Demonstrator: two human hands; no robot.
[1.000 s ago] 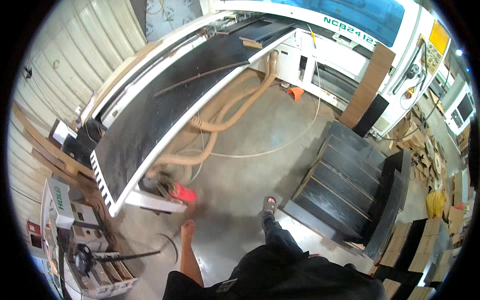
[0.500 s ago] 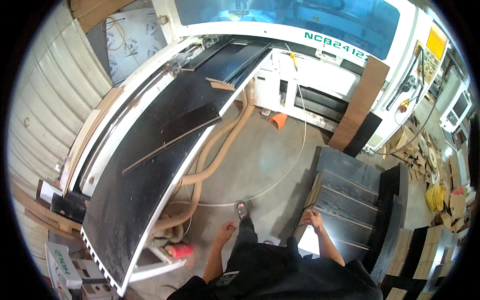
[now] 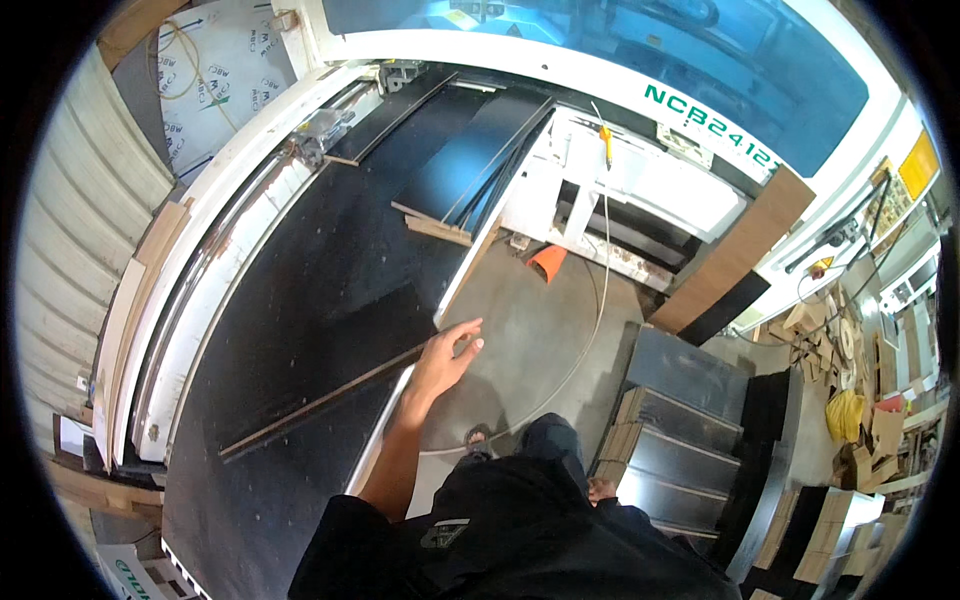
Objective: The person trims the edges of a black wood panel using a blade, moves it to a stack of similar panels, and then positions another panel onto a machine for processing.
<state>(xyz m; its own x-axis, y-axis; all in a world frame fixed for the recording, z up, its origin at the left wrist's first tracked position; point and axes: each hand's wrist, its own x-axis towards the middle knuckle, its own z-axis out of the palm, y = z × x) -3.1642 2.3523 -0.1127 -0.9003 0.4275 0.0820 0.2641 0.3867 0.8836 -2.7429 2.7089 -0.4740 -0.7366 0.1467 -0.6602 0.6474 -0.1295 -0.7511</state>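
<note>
My left hand (image 3: 447,358) is raised at the edge of the long black machine table (image 3: 330,240), its fingers apart and nothing in them. Below it, one end of a thin dark strip (image 3: 320,403) is partly hidden; the strip lies slantwise across the table. Down by my right side, my right hand (image 3: 601,489) is mostly covered by my dark clothing. It is close to the stack of black panels (image 3: 680,455) with pale edges, and I cannot make out its fingers or whether it touches the stack.
Offcut strips (image 3: 435,225) lie farther up the table. A white machine with a blue window (image 3: 620,60) stands ahead. A brown board (image 3: 735,250) leans on it. On the floor are a pale hose (image 3: 600,300) and an orange funnel-shaped piece (image 3: 547,262). Cardboard scraps (image 3: 815,325) lie at right.
I have come closer to the table, and my left hand has risen to its edge. My right hand has dropped lower beside my body, by the panel stack. The view has shifted.
</note>
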